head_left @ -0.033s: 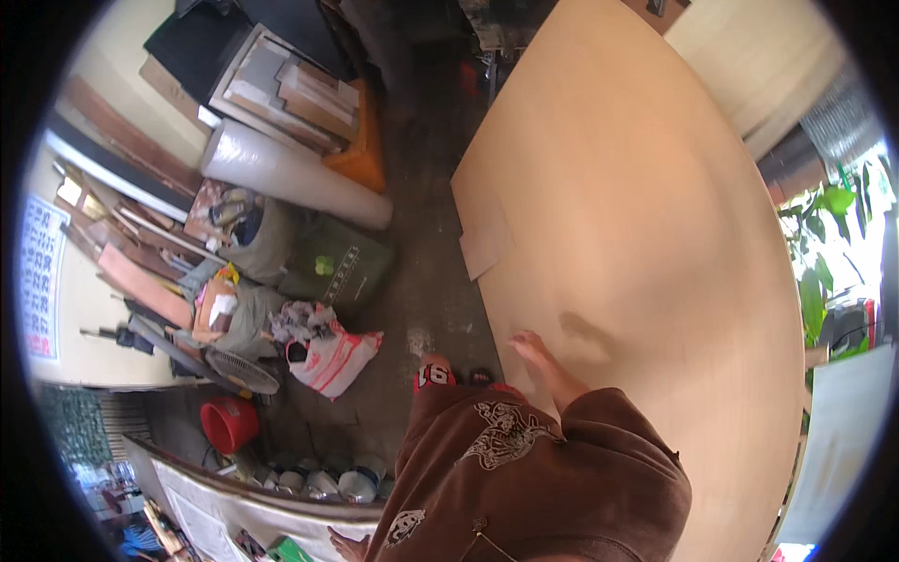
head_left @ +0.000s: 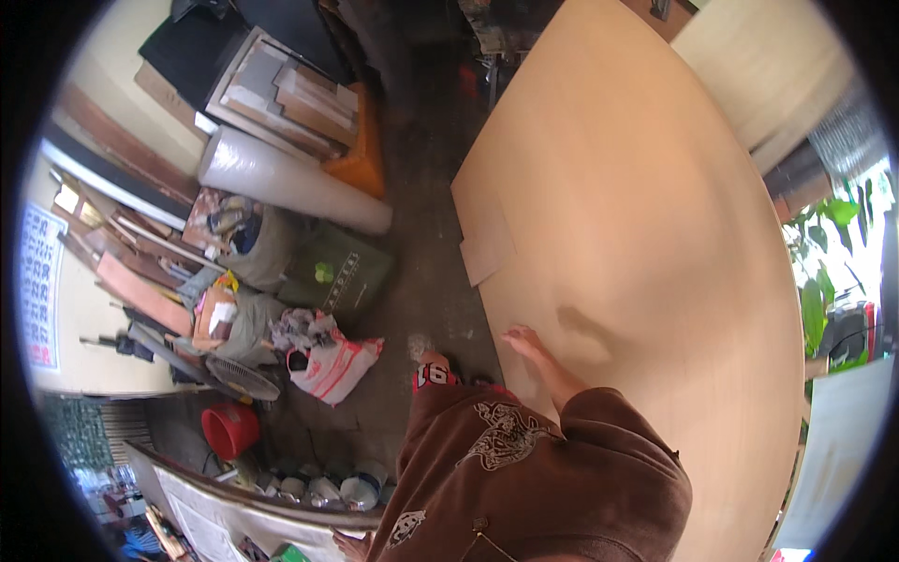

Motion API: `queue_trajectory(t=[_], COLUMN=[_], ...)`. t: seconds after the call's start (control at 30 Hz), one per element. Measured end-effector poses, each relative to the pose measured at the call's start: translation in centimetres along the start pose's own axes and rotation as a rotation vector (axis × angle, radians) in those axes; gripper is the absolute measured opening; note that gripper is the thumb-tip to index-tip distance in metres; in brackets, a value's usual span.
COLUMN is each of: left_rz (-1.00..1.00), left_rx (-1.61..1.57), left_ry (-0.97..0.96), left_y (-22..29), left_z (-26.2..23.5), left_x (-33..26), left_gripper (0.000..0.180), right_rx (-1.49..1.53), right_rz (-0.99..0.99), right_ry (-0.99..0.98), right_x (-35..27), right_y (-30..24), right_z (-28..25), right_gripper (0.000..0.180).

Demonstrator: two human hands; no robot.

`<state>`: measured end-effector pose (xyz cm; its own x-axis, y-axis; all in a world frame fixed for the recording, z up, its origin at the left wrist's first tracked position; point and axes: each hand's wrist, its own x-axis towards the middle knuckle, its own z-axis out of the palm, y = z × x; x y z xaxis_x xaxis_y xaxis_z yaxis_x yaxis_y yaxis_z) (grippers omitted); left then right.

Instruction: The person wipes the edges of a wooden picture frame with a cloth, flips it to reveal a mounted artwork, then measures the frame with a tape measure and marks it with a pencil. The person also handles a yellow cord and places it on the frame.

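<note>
A large, smooth tan wooden sheet [head_left: 637, 215] takes up the right side of the view. My right hand [head_left: 524, 341] is over its near left edge, fingers stretched out and holding nothing. Its shadow falls on the sheet beside it; whether the fingertips touch the surface I cannot tell. A small flat piece of similar board [head_left: 484, 253] lies at the sheet's left edge. Low in the view, my left hand [head_left: 352, 545] is partly hidden by my brown shirt. Its visible fingers are apart, beside the edge of a light-coloured worktop [head_left: 225, 510].
Along the left stand a roll of clear wrap [head_left: 290, 183], a dark green bag [head_left: 332, 272], a red-and-white plastic bag [head_left: 335, 367], a fan [head_left: 242, 377] and a red bucket [head_left: 230, 429]. Several containers [head_left: 361, 490] sit beside the worktop. Plants [head_left: 817, 290] show at far right.
My right hand has shifted slightly left, toward the sheet's edge. My left hand has moved a little to the right. The view has tilted slightly.
</note>
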<state>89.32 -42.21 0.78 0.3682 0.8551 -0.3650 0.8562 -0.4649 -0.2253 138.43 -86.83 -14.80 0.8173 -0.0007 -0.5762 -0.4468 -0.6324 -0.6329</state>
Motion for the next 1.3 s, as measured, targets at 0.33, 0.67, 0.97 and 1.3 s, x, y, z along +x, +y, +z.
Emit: queue_trajectory(t=[0.33, 0.67, 0.97, 1.3], left_rz=[0.194, 0.520, 0.603, 0.502], left_rx=[-0.767, -0.970, -0.821, -0.891], left_ry=[-0.204, -0.638, -0.823, -0.955], left_y=[44.2, 85.5, 117.4, 145.3], left_z=[-8.8, -29.5, -43.6, -53.2], left_x=[20.7, 42.3, 58.0, 67.9], left_gripper=[0.088, 0.069, 0.053, 0.037], right_rx=[0.074, 0.318, 0.388, 0.548], right_rz=[-0.008, 0.639, 0.829, 0.735], right_ry=[-0.174, 0.243, 0.510, 0.637], right_x=[24.7, 30.4, 47.7, 70.1], right_y=[-14.5, -11.5, -25.0, -42.3], right_z=[-4.9, -5.9, -20.4, -32.1], right_gripper=[0.035, 0.030, 0.032, 0.034])
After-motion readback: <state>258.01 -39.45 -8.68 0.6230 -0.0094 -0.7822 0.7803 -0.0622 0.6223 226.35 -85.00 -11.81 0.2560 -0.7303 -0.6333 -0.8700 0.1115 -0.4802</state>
